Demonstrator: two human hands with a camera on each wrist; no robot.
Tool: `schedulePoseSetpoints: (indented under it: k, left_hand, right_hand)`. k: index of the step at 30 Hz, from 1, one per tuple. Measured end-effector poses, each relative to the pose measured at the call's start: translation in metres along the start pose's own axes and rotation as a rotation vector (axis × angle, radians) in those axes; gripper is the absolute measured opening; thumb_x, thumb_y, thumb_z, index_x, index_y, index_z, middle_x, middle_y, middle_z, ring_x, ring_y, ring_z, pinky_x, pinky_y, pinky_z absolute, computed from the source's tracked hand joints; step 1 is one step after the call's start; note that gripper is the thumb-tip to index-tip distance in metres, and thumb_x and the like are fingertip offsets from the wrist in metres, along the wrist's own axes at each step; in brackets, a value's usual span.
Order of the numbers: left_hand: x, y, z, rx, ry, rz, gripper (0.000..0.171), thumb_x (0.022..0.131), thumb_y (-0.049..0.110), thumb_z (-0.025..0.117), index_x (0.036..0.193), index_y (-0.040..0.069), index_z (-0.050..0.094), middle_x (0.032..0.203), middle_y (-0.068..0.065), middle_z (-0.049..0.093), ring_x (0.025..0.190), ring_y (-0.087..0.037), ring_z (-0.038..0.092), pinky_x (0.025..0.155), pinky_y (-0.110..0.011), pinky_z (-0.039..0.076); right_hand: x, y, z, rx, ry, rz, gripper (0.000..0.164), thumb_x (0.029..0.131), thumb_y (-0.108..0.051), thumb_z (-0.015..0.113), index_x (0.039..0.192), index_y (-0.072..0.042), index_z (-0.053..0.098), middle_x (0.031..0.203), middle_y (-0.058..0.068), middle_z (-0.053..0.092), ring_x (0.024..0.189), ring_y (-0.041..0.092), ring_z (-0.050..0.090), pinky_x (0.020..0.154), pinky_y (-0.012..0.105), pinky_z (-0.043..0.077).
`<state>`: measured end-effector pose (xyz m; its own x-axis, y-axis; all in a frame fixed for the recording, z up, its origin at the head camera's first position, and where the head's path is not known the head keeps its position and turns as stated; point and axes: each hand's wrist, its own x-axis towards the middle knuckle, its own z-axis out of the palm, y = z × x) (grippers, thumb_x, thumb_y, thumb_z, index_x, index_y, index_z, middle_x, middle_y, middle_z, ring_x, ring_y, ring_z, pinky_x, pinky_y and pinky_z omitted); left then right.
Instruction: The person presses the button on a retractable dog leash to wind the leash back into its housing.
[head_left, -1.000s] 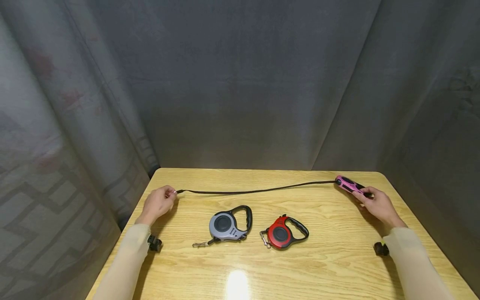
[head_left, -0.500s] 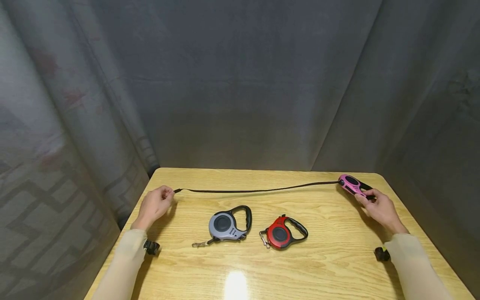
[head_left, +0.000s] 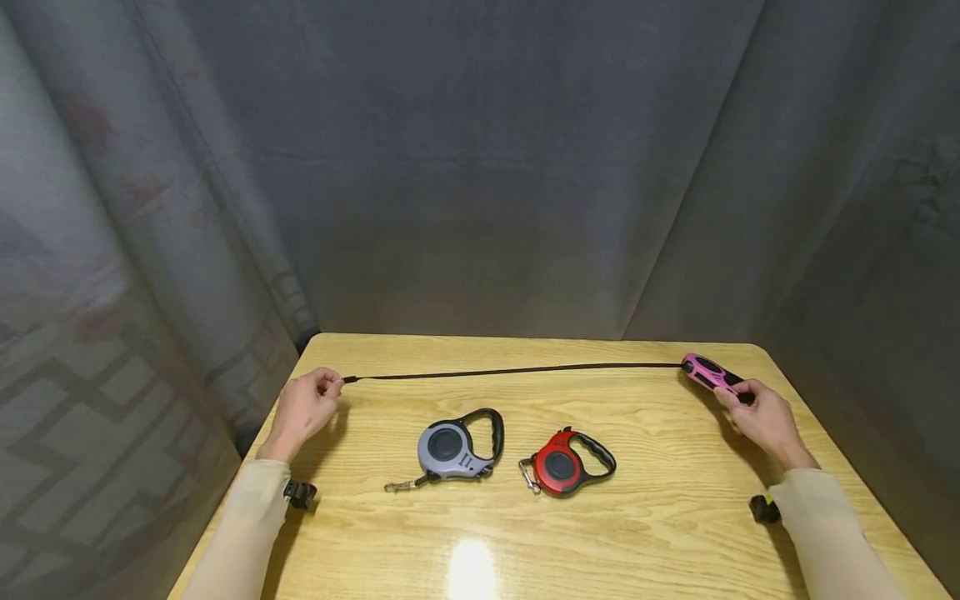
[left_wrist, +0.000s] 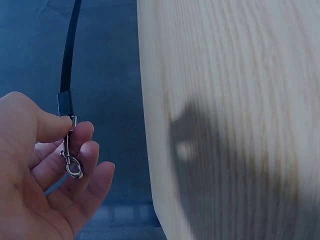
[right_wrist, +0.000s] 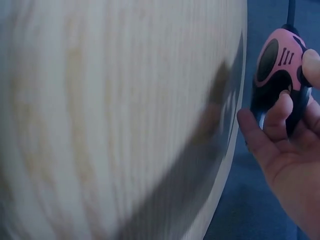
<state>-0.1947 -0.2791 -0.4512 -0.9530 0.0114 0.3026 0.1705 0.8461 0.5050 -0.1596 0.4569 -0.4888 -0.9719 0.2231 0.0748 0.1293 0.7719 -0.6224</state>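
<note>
My left hand [head_left: 303, 408] pinches the metal snap hook [left_wrist: 73, 162] of a retractable dog leash at the left of the table. From it a black leash strap [head_left: 517, 370] runs nearly straight across to the pink leash case [head_left: 705, 370] at the right. My right hand [head_left: 765, 421] grips that case by its black handle, the thumb on the case's side in the right wrist view. Between the hands and nearer me lie a grey retractable leash [head_left: 450, 450] and a smaller red retractable leash [head_left: 560, 465], each with its metal hook showing.
The light wooden table [head_left: 600, 542] ends at a far edge in front of a dark grey curtain [head_left: 480, 167]. A patterned grey curtain [head_left: 112, 333] hangs along the left side. Both wrists wear small black cameras.
My hands have moved slightly apart, the left a little left and the right case a little right. The strap between them has become longer and straighter.
</note>
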Motion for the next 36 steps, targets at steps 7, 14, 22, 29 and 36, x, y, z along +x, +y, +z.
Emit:
schedulePoseSetpoints:
  k: [7, 14, 22, 29, 36]
  left_hand:
    - [-0.001, 0.003, -0.002, 0.002, 0.031, 0.006, 0.014, 0.104, 0.018, 0.064, 0.099, 0.010, 0.074, 0.079, -0.001, 0.072, 0.067, -0.013, 0.059, 0.074, -0.040, 0.048]
    - [0.001, 0.005, -0.007, -0.005, 0.053, 0.009, 0.019, 0.106, 0.021, 0.062, 0.103, 0.007, 0.075, 0.083, -0.005, 0.076, 0.069, -0.015, 0.063, 0.078, -0.050, 0.052]
    - [0.002, 0.003, -0.010, -0.010, 0.083, -0.005, 0.020, 0.107, 0.021, 0.062, 0.104, 0.007, 0.075, 0.084, -0.006, 0.076, 0.073, -0.019, 0.065, 0.079, -0.046, 0.050]
    - [0.000, 0.002, -0.010, -0.014, 0.087, 0.008, 0.018, 0.106, 0.021, 0.063, 0.105, 0.007, 0.075, 0.084, -0.005, 0.076, 0.076, -0.020, 0.067, 0.079, -0.044, 0.050]
    - [-0.002, 0.001, -0.010, -0.021, 0.078, 0.005, 0.020, 0.108, 0.023, 0.062, 0.107, 0.008, 0.075, 0.087, -0.006, 0.078, 0.080, -0.023, 0.070, 0.082, -0.047, 0.052]
  right_hand:
    - [0.001, 0.001, 0.001, -0.080, 0.007, -0.004, 0.060, 0.107, -0.048, 0.059, 0.121, 0.010, 0.061, 0.089, 0.021, 0.066, 0.073, 0.023, 0.054, 0.059, 0.029, 0.037]
    - [0.000, -0.002, -0.003, -0.082, -0.022, -0.008, 0.063, 0.107, -0.053, 0.057, 0.120, 0.008, 0.063, 0.085, 0.015, 0.071, 0.072, 0.020, 0.057, 0.060, 0.029, 0.041]
    - [0.001, -0.003, -0.006, -0.188, 0.029, -0.201, 0.057, 0.105, -0.047, 0.066, 0.115, 0.009, 0.071, 0.084, 0.017, 0.071, 0.068, 0.021, 0.054, 0.060, 0.032, 0.040]
    - [0.000, -0.004, -0.005, -0.169, 0.109, -0.252, 0.047, 0.105, -0.042, 0.068, 0.107, 0.005, 0.075, 0.109, 0.031, 0.074, 0.093, 0.045, 0.066, 0.077, 0.051, 0.047]
    - [-0.002, -0.006, -0.008, -0.066, -0.045, -0.142, 0.052, 0.113, -0.042, 0.050, 0.118, 0.007, 0.068, 0.106, 0.027, 0.073, 0.083, 0.026, 0.066, 0.067, 0.031, 0.047]
